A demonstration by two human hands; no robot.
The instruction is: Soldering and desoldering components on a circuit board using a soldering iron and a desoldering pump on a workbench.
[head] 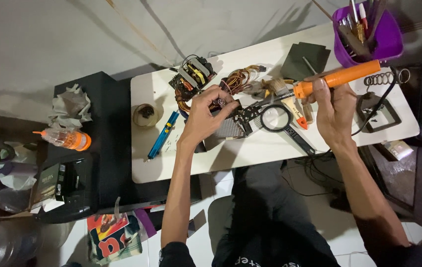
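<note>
In the head view, a soldering iron (337,78) with an orange handle is gripped in the right hand (333,111), fingers closed around the handle near its collar, and its metal tip is aimed left toward a dark circuit board (238,121) lying on the white table (270,148). The left hand (203,116) is curled over the board's left end, with a small ring-shaped part (220,102) pinched between thumb and fingertips; what exactly the part is cannot be told.

For the soldering in hand to go well, it is judged that the tip should be laid only on the joint, the pinched part held steady and clear of the hot metal, and the black cord (374,116) kept from dragging across the board.

A black-rimmed magnifying glass (276,117) lies just beside the board, its glass round and clear. A coiled-wire iron stand (381,79) on a dark square base is seen to the right, bare metal and springy in form. Behind the board lie a power-supply board (192,75) with wound transformers and a bundle of coloured wires (240,79). A blue desoldering pump (163,134), slim and plastic, lies at the left, near a small round tin (145,114). A glossy purple cup (369,34) filled with tools stands at the far right corner.
</note>
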